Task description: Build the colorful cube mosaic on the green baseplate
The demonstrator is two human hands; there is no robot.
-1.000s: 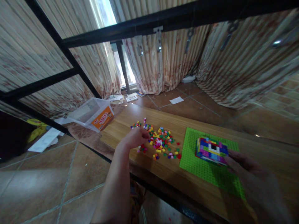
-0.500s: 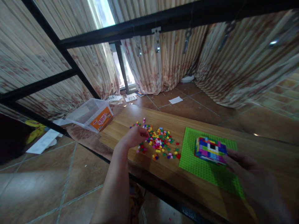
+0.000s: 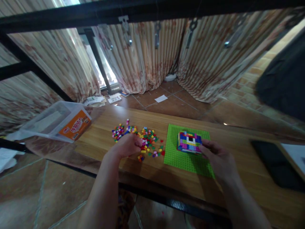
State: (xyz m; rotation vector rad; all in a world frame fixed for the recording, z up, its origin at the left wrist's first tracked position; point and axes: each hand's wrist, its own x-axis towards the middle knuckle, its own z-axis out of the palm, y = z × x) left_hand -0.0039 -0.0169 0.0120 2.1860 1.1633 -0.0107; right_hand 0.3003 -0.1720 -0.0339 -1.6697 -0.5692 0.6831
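My left hand [image 3: 128, 145] is over the pile of small coloured toy bricks [image 3: 149, 136]. Its fingertips are drawn together among the bricks, and what they hold, if anything, is hidden. A boxy build of multicoloured toy bricks [image 3: 187, 143], with a white square around a dark centre on top, is at the green studded baseplate [image 3: 173, 159]. My right hand [image 3: 218, 156] grips this brick build at its right end between thumb and fingers. Whether the build rests on the baseplate or is held just above it, I cannot tell.
A clear plastic bin [image 3: 51, 127] with an orange label stands at the left end of the wooden table [image 3: 100, 143]. A flat black slab [image 3: 276, 162] lies at the right, beside white paper [image 3: 295, 154]. A black metal bar [image 3: 143, 12] crosses above, before curtains [image 3: 143, 60].
The view has swung to the right, bringing the black slab into sight. My left hand has shifted rightward across the brick pile. My right hand keeps its grip on the brick build.
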